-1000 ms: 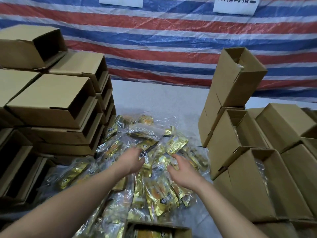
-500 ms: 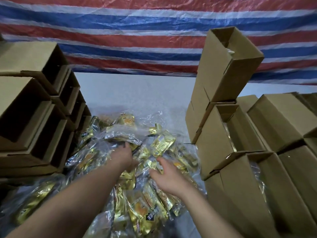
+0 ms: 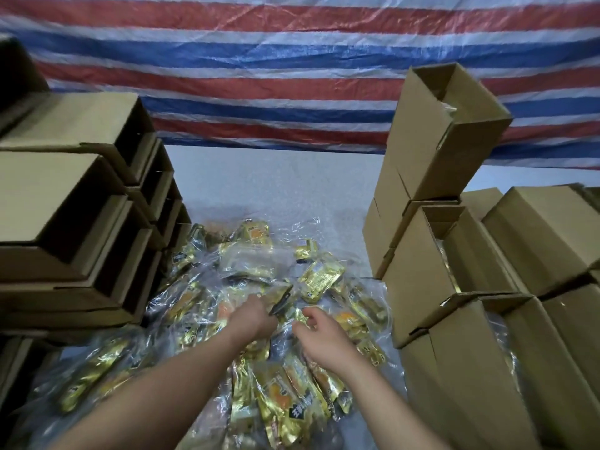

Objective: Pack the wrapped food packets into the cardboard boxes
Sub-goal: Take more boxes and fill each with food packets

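Observation:
A heap of gold-foil food packets [image 3: 319,277] in clear wrap lies on the pale table [image 3: 285,186] between two groups of cardboard boxes. My left hand [image 3: 256,316] reaches into the middle of the heap and grips a food packet [image 3: 281,301] whose dark edge sticks up past my fingers. Just right of it, my right hand [image 3: 319,332] hovers over the packets with curled fingers next to a gold wrapper; whether it pinches the wrapper is unclear. To the right stand open-topped boxes [image 3: 418,287], some with packets showing inside.
Empty boxes [image 3: 81,203] are stacked on their sides at the left, openings facing the heap. A tilted box [image 3: 448,131] tops the right stack, with more boxes [image 3: 545,235] behind. A red, white and blue striped tarp [image 3: 276,76] hangs at the back.
The view has tilted up and shifted, so the box at the bottom edge is out of sight. My left hand has closed on a packet and lifted its edge; my right hand has curled its fingers.

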